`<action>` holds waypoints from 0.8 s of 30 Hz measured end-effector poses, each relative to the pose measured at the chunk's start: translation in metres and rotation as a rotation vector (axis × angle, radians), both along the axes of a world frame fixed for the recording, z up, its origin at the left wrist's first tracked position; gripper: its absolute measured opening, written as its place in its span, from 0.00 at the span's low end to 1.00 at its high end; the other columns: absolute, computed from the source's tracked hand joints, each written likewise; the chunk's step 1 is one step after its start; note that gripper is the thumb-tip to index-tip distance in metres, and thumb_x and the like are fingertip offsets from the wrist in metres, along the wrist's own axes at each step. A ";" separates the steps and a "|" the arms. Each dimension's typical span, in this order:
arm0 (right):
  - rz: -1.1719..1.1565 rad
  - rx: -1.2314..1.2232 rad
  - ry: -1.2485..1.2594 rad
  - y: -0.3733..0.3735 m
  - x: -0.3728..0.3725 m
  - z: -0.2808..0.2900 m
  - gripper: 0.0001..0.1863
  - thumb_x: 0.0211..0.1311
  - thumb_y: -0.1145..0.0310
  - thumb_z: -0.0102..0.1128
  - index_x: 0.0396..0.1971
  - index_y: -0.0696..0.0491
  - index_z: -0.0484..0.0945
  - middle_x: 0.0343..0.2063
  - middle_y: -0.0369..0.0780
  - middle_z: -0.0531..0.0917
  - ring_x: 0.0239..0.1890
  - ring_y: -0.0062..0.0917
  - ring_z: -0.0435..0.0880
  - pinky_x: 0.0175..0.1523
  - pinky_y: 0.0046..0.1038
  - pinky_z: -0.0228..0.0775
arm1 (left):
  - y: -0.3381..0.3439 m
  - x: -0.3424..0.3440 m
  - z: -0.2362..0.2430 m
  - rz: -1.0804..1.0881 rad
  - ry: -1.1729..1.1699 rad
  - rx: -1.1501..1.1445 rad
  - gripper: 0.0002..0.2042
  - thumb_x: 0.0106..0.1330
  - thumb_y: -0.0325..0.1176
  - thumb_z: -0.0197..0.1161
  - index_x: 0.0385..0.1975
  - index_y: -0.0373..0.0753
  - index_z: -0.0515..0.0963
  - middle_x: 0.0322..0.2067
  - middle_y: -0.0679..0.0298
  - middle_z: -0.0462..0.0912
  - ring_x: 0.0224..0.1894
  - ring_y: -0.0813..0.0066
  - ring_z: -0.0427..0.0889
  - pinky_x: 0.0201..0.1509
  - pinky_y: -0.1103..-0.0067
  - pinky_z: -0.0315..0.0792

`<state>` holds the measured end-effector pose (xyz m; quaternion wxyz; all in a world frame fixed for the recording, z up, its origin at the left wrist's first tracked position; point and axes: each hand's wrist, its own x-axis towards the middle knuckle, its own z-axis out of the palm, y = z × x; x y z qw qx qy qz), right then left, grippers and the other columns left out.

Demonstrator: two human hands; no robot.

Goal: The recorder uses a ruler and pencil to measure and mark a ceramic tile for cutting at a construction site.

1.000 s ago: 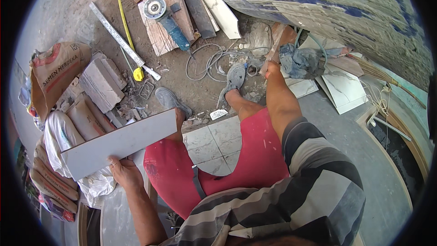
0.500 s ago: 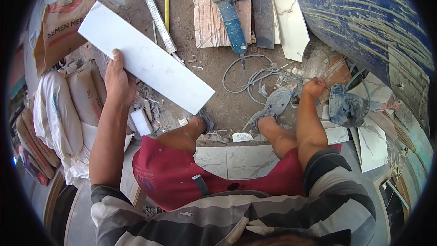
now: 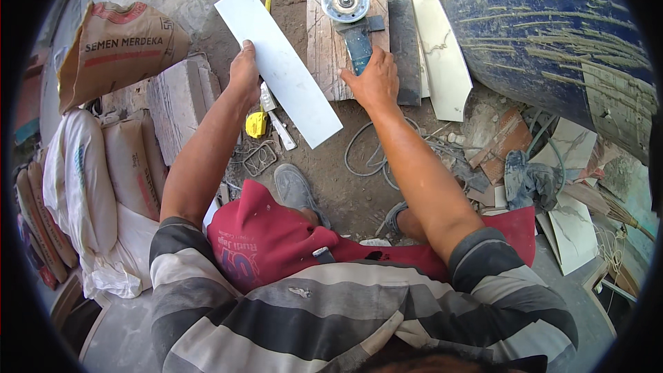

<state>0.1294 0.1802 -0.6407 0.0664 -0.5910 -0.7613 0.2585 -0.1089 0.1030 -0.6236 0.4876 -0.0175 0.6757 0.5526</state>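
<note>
My left hand (image 3: 243, 69) is closed on a long white tile strip (image 3: 286, 72), held slanting with the thumb on its upper face. My right hand (image 3: 373, 79) reaches onto the handle end of a blue angle grinder (image 3: 356, 39), thumb spread out to the left and fingers loosely curved; whether it grips is unclear, and it looks open. The grinder lies disc-up on a pinkish rough slab (image 3: 321, 48), beside a dark strip (image 3: 404, 48) and a cream tile (image 3: 445, 76). A yellow tape measure (image 3: 256, 124) lies below the white strip.
Cement bags (image 3: 128, 173) and a paper sack (image 3: 121, 55) are piled at left, beside broken blocks (image 3: 173, 110). A large blue, mortar-streaked drum (image 3: 539, 21) stands at upper right. Grey cable (image 3: 359, 159) loops on the dirt; cut tiles (image 3: 566, 235) and rags (image 3: 525, 179) lie at right.
My left hand has carried the white strip forward and up, toward the grinder. My right hand has left the clutter at lower right and moved up onto the grinder.
</note>
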 end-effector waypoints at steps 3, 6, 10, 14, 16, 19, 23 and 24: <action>-0.037 -0.008 -0.099 -0.003 -0.011 -0.004 0.41 0.47 0.54 0.75 0.56 0.58 0.64 0.52 0.49 0.71 0.56 0.47 0.73 0.56 0.46 0.71 | 0.006 -0.001 -0.013 -0.048 0.055 -0.023 0.28 0.79 0.48 0.39 0.63 0.27 0.61 0.58 0.47 0.72 0.57 0.56 0.76 0.64 0.62 0.70; -0.057 -0.010 -0.076 0.003 -0.010 -0.010 0.38 0.47 0.58 0.74 0.54 0.58 0.65 0.50 0.49 0.72 0.54 0.46 0.75 0.55 0.46 0.71 | 0.012 0.004 -0.020 -0.059 0.022 -0.004 0.28 0.79 0.49 0.39 0.64 0.28 0.62 0.59 0.48 0.72 0.58 0.57 0.75 0.64 0.63 0.68; 0.028 -0.032 0.085 0.026 0.022 -0.008 0.33 0.45 0.60 0.74 0.49 0.62 0.70 0.46 0.52 0.77 0.51 0.45 0.78 0.55 0.40 0.72 | 0.018 0.014 -0.031 -0.155 0.011 0.009 0.28 0.79 0.49 0.39 0.63 0.27 0.62 0.58 0.49 0.73 0.58 0.57 0.75 0.64 0.64 0.68; 0.268 -0.249 0.150 0.069 0.089 0.027 0.33 0.43 0.60 0.74 0.48 0.63 0.72 0.43 0.53 0.80 0.48 0.44 0.80 0.54 0.37 0.71 | 0.007 0.023 -0.025 -0.196 -0.055 0.079 0.27 0.79 0.48 0.38 0.63 0.28 0.62 0.57 0.49 0.73 0.58 0.58 0.75 0.64 0.63 0.69; 0.393 -0.250 0.071 0.079 0.129 0.056 0.33 0.44 0.60 0.73 0.49 0.60 0.73 0.42 0.51 0.80 0.48 0.44 0.79 0.54 0.36 0.70 | -0.002 0.026 -0.016 -0.201 -0.078 0.076 0.26 0.79 0.47 0.38 0.63 0.29 0.61 0.56 0.50 0.73 0.57 0.59 0.76 0.63 0.64 0.70; 0.538 -0.171 -0.024 0.077 0.192 0.095 0.33 0.45 0.63 0.73 0.52 0.58 0.71 0.45 0.48 0.78 0.50 0.44 0.78 0.54 0.38 0.69 | -0.011 0.029 -0.012 -0.273 -0.048 0.107 0.25 0.79 0.47 0.38 0.62 0.29 0.61 0.54 0.52 0.74 0.55 0.61 0.77 0.59 0.65 0.73; 0.498 -0.164 -0.086 0.040 0.280 0.110 0.33 0.46 0.64 0.72 0.53 0.57 0.70 0.47 0.48 0.76 0.51 0.44 0.77 0.55 0.39 0.68 | -0.014 0.049 0.015 -0.448 -0.016 0.089 0.24 0.79 0.47 0.39 0.57 0.29 0.66 0.48 0.54 0.78 0.51 0.66 0.79 0.57 0.69 0.74; 0.425 -0.178 -0.064 0.027 0.299 0.108 0.35 0.45 0.64 0.72 0.55 0.57 0.69 0.48 0.48 0.75 0.53 0.44 0.76 0.57 0.39 0.67 | -0.014 0.057 0.024 -0.475 -0.050 0.141 0.24 0.79 0.48 0.41 0.57 0.31 0.68 0.46 0.58 0.79 0.50 0.70 0.79 0.55 0.71 0.74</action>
